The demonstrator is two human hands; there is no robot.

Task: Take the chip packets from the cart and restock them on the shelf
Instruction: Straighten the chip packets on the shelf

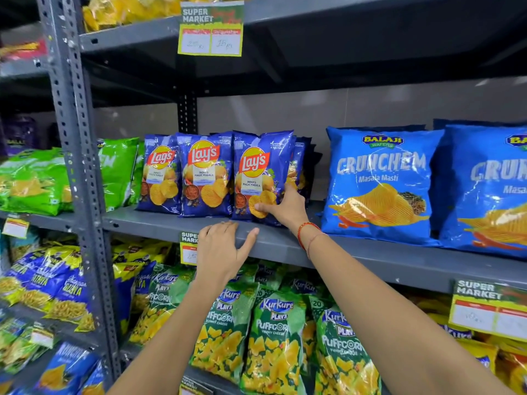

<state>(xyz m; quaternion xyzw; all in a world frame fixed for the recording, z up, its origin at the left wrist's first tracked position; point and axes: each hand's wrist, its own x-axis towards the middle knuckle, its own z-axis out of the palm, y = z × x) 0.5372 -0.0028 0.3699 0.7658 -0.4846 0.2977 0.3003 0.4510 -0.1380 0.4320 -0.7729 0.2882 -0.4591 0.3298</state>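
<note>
Three blue Lay's Magic Masala packets stand upright in a row on the grey middle shelf. My right hand grips the lower right corner of the rightmost Lay's packet, thumb on its front, fingers behind it. More blue packets stand behind that one. The middle Lay's packet and the left Lay's packet stand untouched. My left hand rests on the shelf's front edge just below, fingers spread, holding nothing. No cart is in view.
Large blue Balaji Crunchem bags stand right of the Lay's row, green bags to its left. Green Kurkure Puffcorn packets fill the shelf below. A grey perforated upright runs down the left. Price tags hang on shelf edges.
</note>
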